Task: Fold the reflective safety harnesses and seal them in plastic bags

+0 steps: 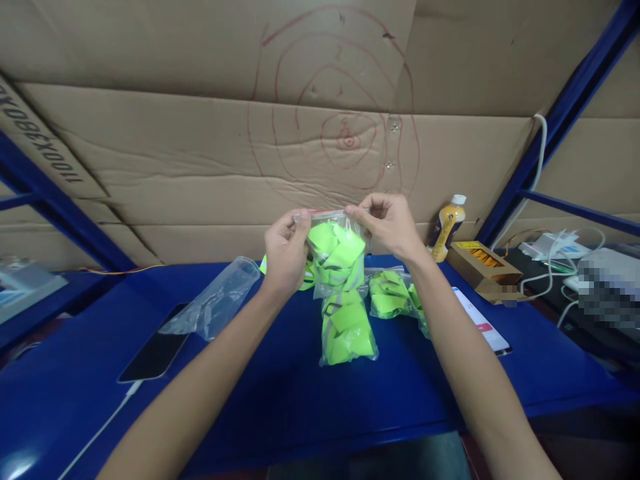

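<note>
Between both hands hangs a clear zip bag [337, 257] with a folded neon-yellow strap with grey bands inside. My left hand [289, 253] pinches its top left corner, thumb uppermost. At the top right, my right hand [390, 223] pinches the same red-lined zip edge. Just below, on the table, lies a second filled bag [349, 330]. Further filled bags [390, 293] lie to the right, partly behind my right forearm. Some loose neon strap [307, 277] shows behind my left hand. Left of it is an unfilled clear plastic bag [215, 300].
On the blue table [280, 413], a dark phone [155, 350] with a white cable lies left. Another phone [483, 323] lies right, near a cardboard box [483, 267] and a drink bottle [447, 227]. A cardboard wall [200, 147] with red rings stands behind.
</note>
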{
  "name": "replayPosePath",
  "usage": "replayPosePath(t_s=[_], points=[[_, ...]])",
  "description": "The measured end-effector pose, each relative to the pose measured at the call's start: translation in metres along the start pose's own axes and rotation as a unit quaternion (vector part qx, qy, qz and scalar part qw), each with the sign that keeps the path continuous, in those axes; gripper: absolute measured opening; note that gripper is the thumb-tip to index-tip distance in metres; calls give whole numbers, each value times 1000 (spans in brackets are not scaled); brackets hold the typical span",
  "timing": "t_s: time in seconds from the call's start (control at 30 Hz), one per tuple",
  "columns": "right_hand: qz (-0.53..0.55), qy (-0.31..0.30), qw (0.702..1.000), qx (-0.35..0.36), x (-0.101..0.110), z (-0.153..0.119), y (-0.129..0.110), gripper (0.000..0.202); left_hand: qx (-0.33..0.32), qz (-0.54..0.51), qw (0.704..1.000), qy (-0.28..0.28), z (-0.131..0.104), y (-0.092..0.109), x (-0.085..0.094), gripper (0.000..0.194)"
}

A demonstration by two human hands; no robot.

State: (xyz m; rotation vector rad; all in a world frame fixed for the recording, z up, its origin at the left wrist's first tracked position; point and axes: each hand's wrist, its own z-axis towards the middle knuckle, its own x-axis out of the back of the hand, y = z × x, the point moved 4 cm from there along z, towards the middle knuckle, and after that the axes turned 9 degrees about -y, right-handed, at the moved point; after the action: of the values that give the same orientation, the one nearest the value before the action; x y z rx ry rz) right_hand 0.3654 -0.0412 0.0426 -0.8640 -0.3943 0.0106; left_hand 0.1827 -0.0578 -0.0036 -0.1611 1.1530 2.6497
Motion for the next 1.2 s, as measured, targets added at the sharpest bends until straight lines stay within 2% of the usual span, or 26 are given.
replayPosePath(t_s=[0.07, 0.17, 0.27, 0.33, 0.53, 0.67, 0.77, 0.87, 1.0, 1.13, 1.2], points=[[25, -35, 999, -9, 1, -1, -1, 62, 11, 16, 1000, 10, 0, 2, 0, 48], [50, -113, 992, -33, 7, -6, -5, 57, 28, 34, 999, -20, 1, 5, 1, 55], [40, -176, 983, -38, 14, -12, -10, 53, 26, 47, 998, -45, 3, 6, 2, 57], [20, -197, 980, -28, 16, -14, -11, 50, 15, 49, 998, -33, 5, 5, 7, 55], [-84, -112, 989, 51, 15, -8, -8, 40, -2, 62, 997, 48, 8, -6, 23, 64], [-163, -100, 978, 79, 10, -6, -5, 31, -4, 84, 993, 86, 6, -7, 28, 65], [-188, -108, 973, 84, 7, -7, -5, 31, -15, 146, 984, 101, 3, 1, 30, 64], [-153, -141, 975, 73, 0, -9, -6, 38, -54, 216, 971, 85, 0, 13, 26, 63], [-99, -165, 979, 66, -14, -10, -12, 44, -69, 271, 960, 16, -6, 19, 9, 56], [-85, -193, 976, 62, -22, -10, -13, 41, -59, 268, 962, -5, -12, 18, -2, 54], [-77, -184, 978, 66, -21, -9, -10, 39, -49, 238, 970, -24, -11, 16, -3, 52]])
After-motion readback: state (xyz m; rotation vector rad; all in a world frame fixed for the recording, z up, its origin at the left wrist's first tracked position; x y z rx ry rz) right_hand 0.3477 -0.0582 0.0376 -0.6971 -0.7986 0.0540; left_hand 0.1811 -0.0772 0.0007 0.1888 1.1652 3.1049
